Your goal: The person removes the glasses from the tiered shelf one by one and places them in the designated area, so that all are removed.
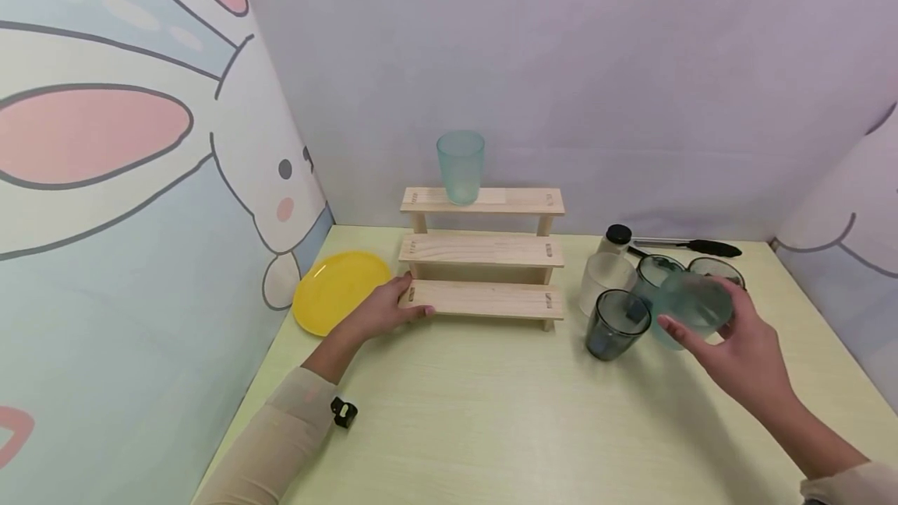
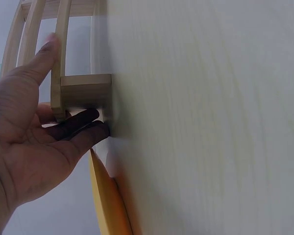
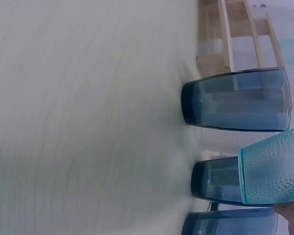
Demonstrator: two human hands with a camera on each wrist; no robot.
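My left hand [image 1: 382, 309] grips the left end of the lowest step of a three-tier wooden stand [image 1: 484, 298]. In the left wrist view its thumb lies along the step's top and the other fingers reach round the end. My right hand [image 1: 751, 343] holds a teal textured cup [image 3: 272, 169] clear of the table, among the cups on the right. A dark grey-blue glass [image 1: 616, 326] stands just left of that cup. Another teal cup [image 1: 461, 168] sits upright on the stand's top step, left of its middle.
A yellow plate [image 1: 337, 291] lies left of the stand. Behind the held cup are a frosted clear cup [image 1: 603, 283], more dark glasses [image 1: 655, 267], a black-capped jar [image 1: 617, 236] and a black-handled utensil [image 1: 712, 248]. Walls [image 1: 533, 84] border the table's back and sides.
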